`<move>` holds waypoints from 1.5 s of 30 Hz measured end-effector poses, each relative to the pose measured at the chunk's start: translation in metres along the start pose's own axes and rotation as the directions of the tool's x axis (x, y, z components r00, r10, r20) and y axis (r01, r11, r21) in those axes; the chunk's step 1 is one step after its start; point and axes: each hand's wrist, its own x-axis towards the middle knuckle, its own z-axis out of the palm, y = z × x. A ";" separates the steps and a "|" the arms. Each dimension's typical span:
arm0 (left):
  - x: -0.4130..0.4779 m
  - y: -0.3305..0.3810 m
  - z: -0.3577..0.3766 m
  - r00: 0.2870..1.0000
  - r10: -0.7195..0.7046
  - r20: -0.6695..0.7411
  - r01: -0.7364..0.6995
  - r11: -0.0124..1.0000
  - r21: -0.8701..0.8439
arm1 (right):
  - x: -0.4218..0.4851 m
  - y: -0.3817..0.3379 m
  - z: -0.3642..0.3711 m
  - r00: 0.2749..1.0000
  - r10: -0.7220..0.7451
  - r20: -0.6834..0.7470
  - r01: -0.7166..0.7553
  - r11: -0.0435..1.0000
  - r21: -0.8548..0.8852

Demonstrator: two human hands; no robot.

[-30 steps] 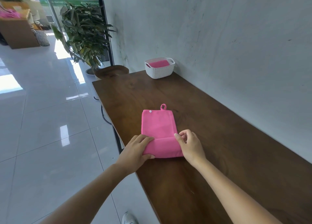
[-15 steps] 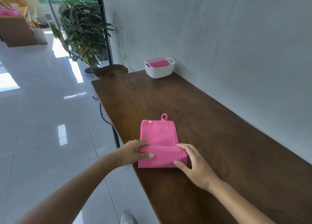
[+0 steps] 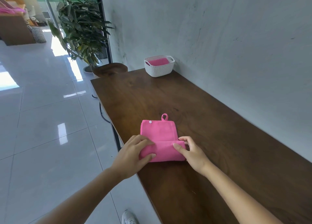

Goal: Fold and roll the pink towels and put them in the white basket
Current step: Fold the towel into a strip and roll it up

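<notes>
Low in the middle of the frame, the pink towel (image 3: 158,134) is lying on the table (image 3: 219,139), folded into a narrow strip, with its hanging loop (image 3: 164,117) pointing toward the top of the frame. Its near end is turned over into a thick roll, and both hands are working on that roll. The left hand (image 3: 133,154) is gripping the left end, thumb at the near edge and fingers (image 3: 143,141) curling over the top. The right hand (image 3: 192,153) is pinching the right end, thumb lying across the top and the other fingers tucking round the far side. Holding both ends at once is probably what is making the roll advance evenly, so neither side is running ahead. The flat part is stretching straight up the frame from the roll, giving it a clear path. The white basket (image 3: 159,70) is standing in the upper middle of the frame against the wall, well apart from the hands, and is already carrying another pink cloth (image 3: 157,61). The rolling looks only partly done.
</notes>
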 end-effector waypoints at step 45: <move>0.003 0.008 0.005 0.988 0.134 -0.074 -0.111 0.961 0.254 | 0.014 -0.001 0.005 1.000 -0.001 0.015 0.003 0.989 -0.150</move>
